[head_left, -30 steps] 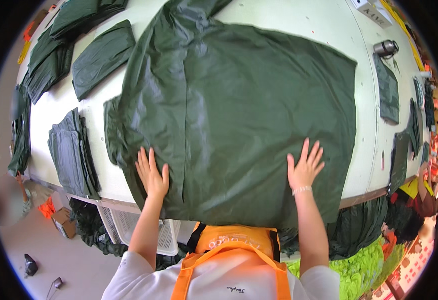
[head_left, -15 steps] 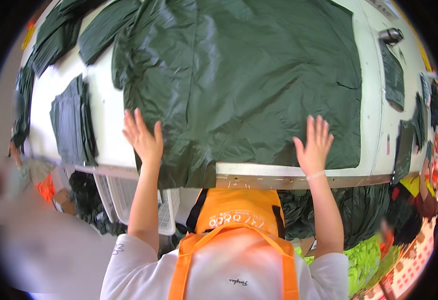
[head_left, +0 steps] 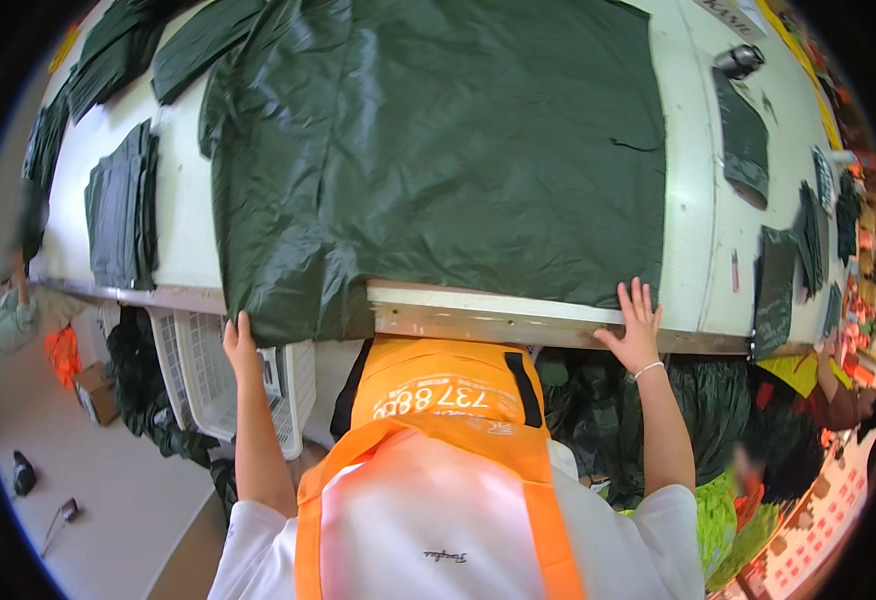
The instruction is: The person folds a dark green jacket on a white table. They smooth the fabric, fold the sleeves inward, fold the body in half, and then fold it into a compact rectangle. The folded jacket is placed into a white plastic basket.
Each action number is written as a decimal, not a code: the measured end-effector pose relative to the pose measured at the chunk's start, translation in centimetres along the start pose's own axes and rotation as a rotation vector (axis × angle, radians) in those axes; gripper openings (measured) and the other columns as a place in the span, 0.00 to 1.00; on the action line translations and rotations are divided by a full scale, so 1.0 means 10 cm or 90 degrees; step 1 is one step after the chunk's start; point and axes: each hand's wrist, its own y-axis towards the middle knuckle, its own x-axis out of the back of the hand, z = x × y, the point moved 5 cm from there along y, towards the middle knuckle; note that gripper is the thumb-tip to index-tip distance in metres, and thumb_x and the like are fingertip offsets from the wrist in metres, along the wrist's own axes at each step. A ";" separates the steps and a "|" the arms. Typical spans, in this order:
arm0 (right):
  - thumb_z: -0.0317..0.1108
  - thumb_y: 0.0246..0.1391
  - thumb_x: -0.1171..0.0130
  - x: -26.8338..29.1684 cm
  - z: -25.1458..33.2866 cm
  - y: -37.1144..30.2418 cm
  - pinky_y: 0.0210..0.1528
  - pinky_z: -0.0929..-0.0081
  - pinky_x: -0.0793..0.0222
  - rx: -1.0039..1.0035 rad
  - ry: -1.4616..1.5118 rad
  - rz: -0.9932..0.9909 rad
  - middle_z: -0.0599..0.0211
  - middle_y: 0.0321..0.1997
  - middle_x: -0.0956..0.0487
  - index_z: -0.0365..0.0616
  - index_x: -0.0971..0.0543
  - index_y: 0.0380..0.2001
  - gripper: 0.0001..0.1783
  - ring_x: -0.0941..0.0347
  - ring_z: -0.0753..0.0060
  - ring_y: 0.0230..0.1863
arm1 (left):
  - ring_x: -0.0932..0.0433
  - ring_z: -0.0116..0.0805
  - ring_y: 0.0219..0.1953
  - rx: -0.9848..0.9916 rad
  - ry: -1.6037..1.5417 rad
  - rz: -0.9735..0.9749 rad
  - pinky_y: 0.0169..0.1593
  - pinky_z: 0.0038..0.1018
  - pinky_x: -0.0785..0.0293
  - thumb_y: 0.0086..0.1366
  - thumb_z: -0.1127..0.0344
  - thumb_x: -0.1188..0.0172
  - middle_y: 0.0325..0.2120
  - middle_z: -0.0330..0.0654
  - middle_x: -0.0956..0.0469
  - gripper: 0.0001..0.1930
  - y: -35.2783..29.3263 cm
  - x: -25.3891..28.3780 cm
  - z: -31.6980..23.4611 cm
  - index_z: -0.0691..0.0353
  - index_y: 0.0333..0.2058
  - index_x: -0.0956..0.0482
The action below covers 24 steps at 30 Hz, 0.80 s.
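A large dark green, shiny garment (head_left: 458,160) lies spread over the white table, with a short dark cord on its right part. Its lower left part hangs over the table's front edge. At that hanging corner, my left hand (head_left: 243,345) is closed on the hem, seen nearly edge-on, with some fingers hidden. My right hand (head_left: 635,328) lies open, fingers spread, its fingertips touching the garment's lower right corner and its palm over the table edge.
Folded dark green pieces (head_left: 123,210) lie left of the garment; more lie at the far left and right. A metal flask (head_left: 740,62) rests at the far right. Below the table stand a white plastic basket (head_left: 303,400) and heaped dark fabric (head_left: 698,410). Other people are at both sides.
Both hands have moved from flat on the garment toward me, to the table's front edge. The left has closed at the hem; the right stays spread. The view has shifted, and the garment looks smoother.
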 end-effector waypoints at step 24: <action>0.52 0.58 0.47 1.17 -1.82 1.81 0.61 0.71 0.44 -0.207 0.947 -0.047 0.63 0.60 0.33 0.41 0.37 0.59 0.33 0.37 0.71 0.59 | 0.25 0.30 0.32 -0.130 -0.074 0.209 0.39 0.24 0.32 0.63 0.40 0.52 0.32 0.42 0.20 0.31 1.19 -0.66 -2.57 0.69 0.41 0.22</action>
